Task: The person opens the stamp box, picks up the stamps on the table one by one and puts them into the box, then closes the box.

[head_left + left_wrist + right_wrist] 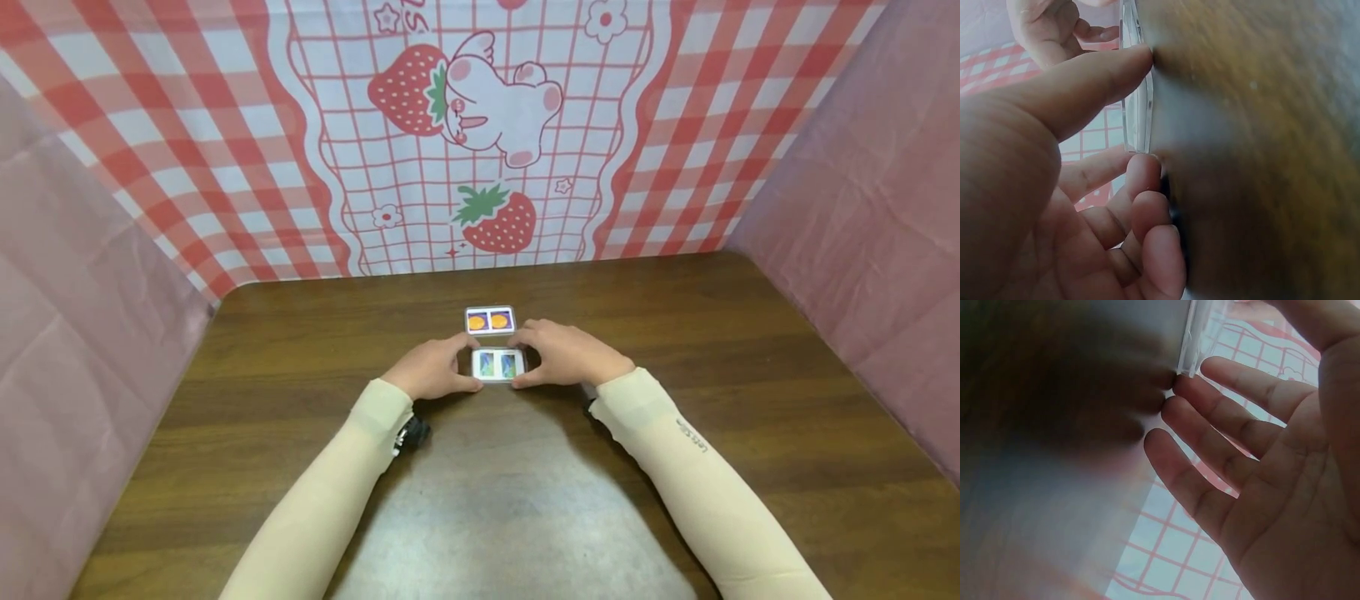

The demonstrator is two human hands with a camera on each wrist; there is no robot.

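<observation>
A flat clear rectangular case (pixel 498 365) with two small blue-green pictures on white lies between my two hands, in the middle of the table. My left hand (pixel 431 367) grips its left end, thumb on the near edge and index finger toward the far corner. In the left wrist view the thumb (pixel 1110 78) crosses the case's edge (pixel 1137 119). From the other side, my right hand (pixel 566 354) holds the right end between thumb and index finger. Its other fingers (pixel 1210 425) reach to the tabletop in the right wrist view, fingertips right at the case's corner (pixel 1190 347).
Just beyond the hands lies a second clear case (pixel 490 320) with two orange pictures on purple. The brown wooden table (pixel 480 500) ends at a red-and-white checked cloth (pixel 345 167). Pink cloth (pixel 870 200) hangs at both sides.
</observation>
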